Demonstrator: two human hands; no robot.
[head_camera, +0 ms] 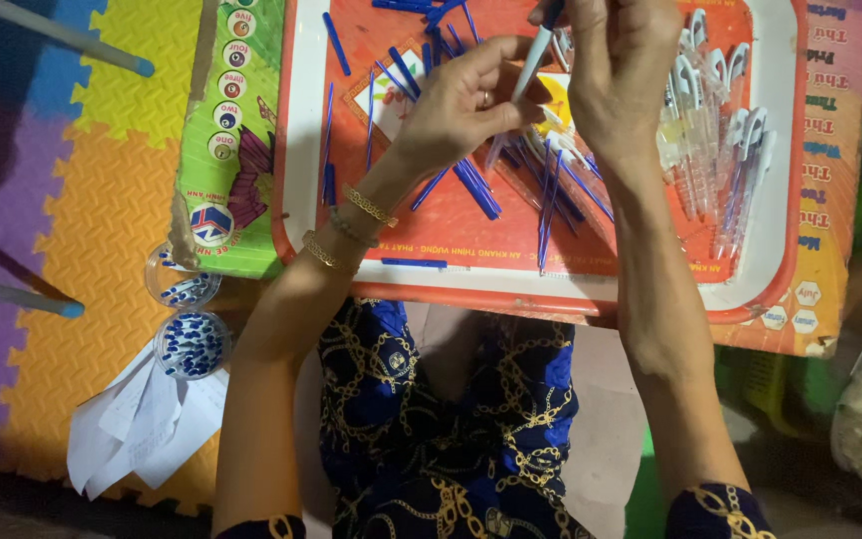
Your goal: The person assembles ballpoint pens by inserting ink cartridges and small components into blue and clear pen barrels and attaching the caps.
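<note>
Behind right hand [623,75], pen barrel [531,66] half hidden

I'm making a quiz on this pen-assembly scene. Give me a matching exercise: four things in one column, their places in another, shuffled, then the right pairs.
Things:
1. pen barrel
2. finished pens
3. round tubs of blue caps
4. white papers

Places:
A. on the foam mat, at the left edge of the tray
B. right part of the orange tray
C. between the left hand and right hand
D. on the mat, below the tubs

Pairs: 1-C, 2-B, 3-A, 4-D
</note>
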